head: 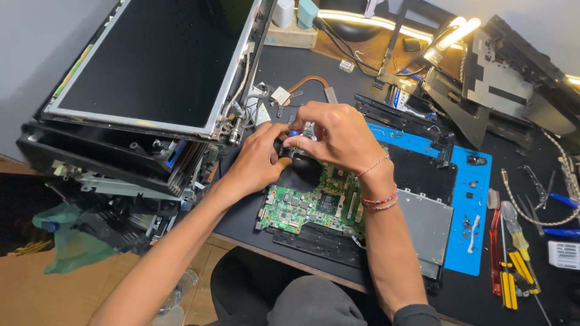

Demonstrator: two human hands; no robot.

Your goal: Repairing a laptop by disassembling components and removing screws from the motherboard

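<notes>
The green circuit board [314,202] lies bare on the dark desk [338,75], resting partly on a black laptop base panel [314,244] and beside a grey metal plate [426,223]; it serves as the reference point here. By the look of things, disassembly is well advanced: the board is out of its shell, the screen panel [151,60] stands detached up and to the left of the board on a stack of stripped laptop housings [115,175], and a copper heat pipe [311,81] lies loose above the board. Work at the board's upper edge appears unfinished. The left hand [257,163] is curled closed, fingertips pinching at a small black part [284,151] on that upper edge. The right hand [341,136] is closed around a small blue-tipped tool [294,133], held over the same spot; its working end is hidden. As to containers, the blue work mat [468,205], right of the board, has shallow recesses holding small dark bits, likely screws, too small to confirm. Further right lie red and yellow-handled screwdrivers [513,265], loose on the desk. No other tray or box is discernible.
</notes>
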